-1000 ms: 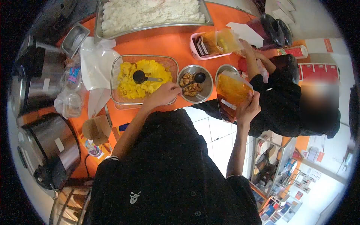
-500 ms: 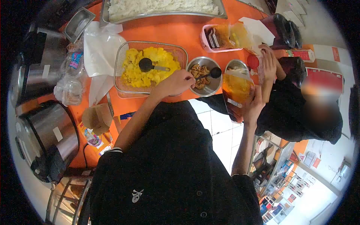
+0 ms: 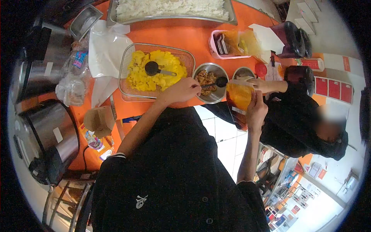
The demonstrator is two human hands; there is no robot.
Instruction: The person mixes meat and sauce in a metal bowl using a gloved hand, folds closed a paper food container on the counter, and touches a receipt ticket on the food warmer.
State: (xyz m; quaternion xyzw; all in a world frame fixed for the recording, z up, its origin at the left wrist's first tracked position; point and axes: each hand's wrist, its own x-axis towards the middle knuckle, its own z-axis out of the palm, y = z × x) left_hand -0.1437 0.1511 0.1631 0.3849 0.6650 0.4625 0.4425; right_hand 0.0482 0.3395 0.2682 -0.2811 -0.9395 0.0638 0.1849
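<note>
- Left hand (image 3: 181, 91) closed on handle of black scoop (image 3: 221, 81); scoop head over right rim of steel bowl (image 3: 210, 82) holding brown pieces. Handle mostly covered by fingers.
- Right hand (image 3: 256, 110) clamped around clear bag (image 3: 239, 101) with orange contents, held upright just past counter (image 3: 174, 36) edge, mouth near scoop. Lower bag dark, contents there unclear.
- Co-worker's hand (image 3: 258, 84) at bag's top edge; touching or only beside, cannot tell.
- Second steel bowl (image 3: 243, 72) partly hidden behind bag; contents not readable.
- Mesh basket (image 3: 156, 70) of yellow food left of brown bowl, another black scoop (image 3: 152, 68) lying in it.
- Tray of white rice (image 3: 170, 8) cut off at top edge.
- Pink container (image 3: 230, 44) behind bowls; contents indistinct.
- Cookers (image 3: 48, 139) at left, distorted by lens rim.
</note>
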